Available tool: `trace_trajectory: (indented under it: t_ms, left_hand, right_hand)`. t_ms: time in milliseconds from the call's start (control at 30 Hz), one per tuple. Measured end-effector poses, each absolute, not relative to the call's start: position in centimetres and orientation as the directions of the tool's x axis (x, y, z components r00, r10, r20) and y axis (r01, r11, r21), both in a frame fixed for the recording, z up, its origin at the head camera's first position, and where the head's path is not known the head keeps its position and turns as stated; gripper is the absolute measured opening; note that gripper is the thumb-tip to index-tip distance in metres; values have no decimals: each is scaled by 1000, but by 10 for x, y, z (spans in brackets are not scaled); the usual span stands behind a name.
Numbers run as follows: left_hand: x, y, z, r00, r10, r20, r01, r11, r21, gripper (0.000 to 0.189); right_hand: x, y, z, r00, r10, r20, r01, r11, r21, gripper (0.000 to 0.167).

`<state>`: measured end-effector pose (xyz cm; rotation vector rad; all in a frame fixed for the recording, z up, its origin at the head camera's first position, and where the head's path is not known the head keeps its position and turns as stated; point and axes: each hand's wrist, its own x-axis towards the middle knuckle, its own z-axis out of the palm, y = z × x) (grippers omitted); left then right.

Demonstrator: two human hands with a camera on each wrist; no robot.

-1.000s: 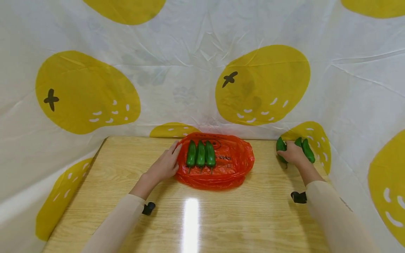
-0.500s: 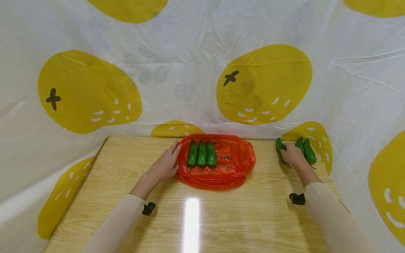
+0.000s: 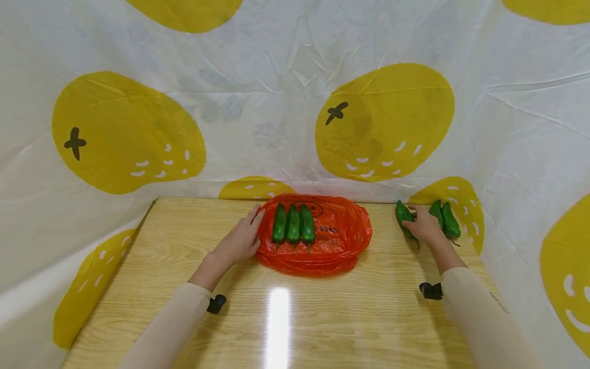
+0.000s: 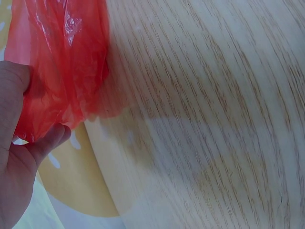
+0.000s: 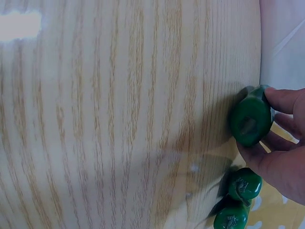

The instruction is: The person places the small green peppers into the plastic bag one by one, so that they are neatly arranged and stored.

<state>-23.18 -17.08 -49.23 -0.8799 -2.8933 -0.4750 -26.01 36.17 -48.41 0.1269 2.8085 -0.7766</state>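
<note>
A red plastic bag (image 3: 338, 238) lies spread open on the table in the head view, with three green chili peppers (image 3: 293, 225) side by side in its left half. My left hand (image 3: 238, 238) holds the bag's left edge. Up close in the left wrist view, the thin red film runs between thumb and fingers (image 4: 50, 140). Over at the far right, my right hand (image 3: 425, 225) pinches another green chili pepper (image 3: 403, 218) between thumb and fingers; its blunt stem end (image 5: 251, 121) faces the right wrist camera. Two more chili peppers (image 3: 450, 221) lie just right of that hand.
The wooden table (image 3: 350, 318) ends at a white cloth (image 3: 262, 123) printed with big yellow fruit, which hangs behind and along both sides. The two loose chili peppers touch or nearly touch this cloth at the back right corner.
The right hand has shifted slightly left with its chili pepper, away from the other two. The left hand stays at the bag's edge, and the three chili peppers in the bag have not moved.
</note>
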Motion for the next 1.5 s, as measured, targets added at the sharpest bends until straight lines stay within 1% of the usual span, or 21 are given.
trace_trajectory:
  t_ms: [100, 200, 433, 633, 967, 1267, 1500]
  left_hand:
    - [-232, -171, -493, -832, 529, 167, 554, 788, 268, 75]
    - [-232, -171, -494, -831, 530, 170, 556, 788, 264, 75]
    - [-232, -173, -494, -829, 531, 177, 560, 783, 271, 76]
    - [-232, -173, -492, -828, 533, 176, 561, 782, 272, 77]
    - [-232, -172, -492, -829, 533, 169, 559, 785, 268, 76]
    - [-231, -171, -490, -830, 532, 169, 558, 782, 279, 77]
    - [-231, -170, -489, -829, 533, 168, 559, 782, 276, 77]
  right_hand:
    - [-261, 362, -485, -966, 33, -258, 161, 853, -496, 76]
    - [-262, 362, -487, -960, 34, -277, 168, 863, -477, 80]
    - [-263, 358, -492, -962, 32, -273, 160, 874, -460, 78]
    - [-263, 355, -495, -953, 53, -299, 202, 845, -495, 79]
    - [-260, 354, -496, -944, 93, -316, 255, 813, -523, 79]
    - [-246, 354, -486, -960, 79, -270, 230, 772, -593, 78]
    - [-239, 358, -483, -964, 62, -257, 218, 735, -642, 87]
